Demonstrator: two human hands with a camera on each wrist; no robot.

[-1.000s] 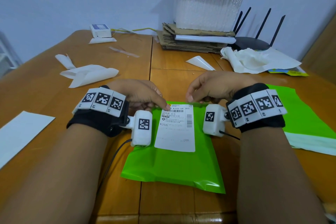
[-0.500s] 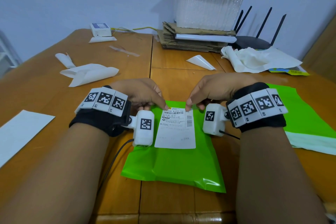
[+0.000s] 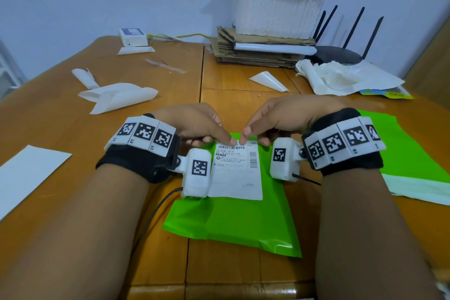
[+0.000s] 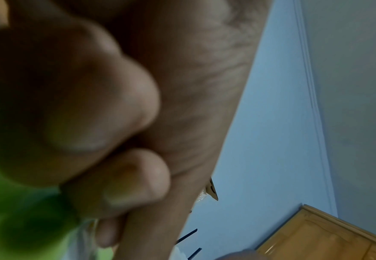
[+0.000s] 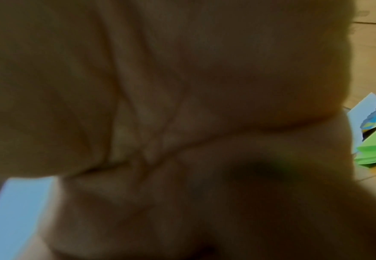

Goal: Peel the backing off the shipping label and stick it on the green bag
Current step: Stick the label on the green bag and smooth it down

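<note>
A flat, glossy bright green plastic mailer bag point(image 3: 233, 221) lies on the brown wooden table point(image 3: 60, 129) right in front of the person, and a white rectangular paper shipping label point(image 3: 237, 173) printed with barcodes and "K255" lies face up on the bag's upper half. Both hands meet at the label's far edge. The left hand point(image 3: 194, 124) has its thumb on top of that edge, near the top barcode, with the other fingers curled beneath, so it looks to be pinching the label there. The right hand point(image 3: 280, 117) comes in from the other side, thumb tip down on the same edge just beside the left thumb, fingers tucked under; it too seems to pinch the label edge. The wrist views are blurred skin at close range and add little to that.

Around them: curled white backing papers point(image 3: 117, 95) on the left of the table, a white sheet point(image 3: 26, 173) at the left edge, a second green bag point(image 3: 414, 148) at the right, a stack of flattened cardboard point(image 3: 258, 48) against the wall and a black router point(image 3: 338, 53) with antennas beside it
</note>
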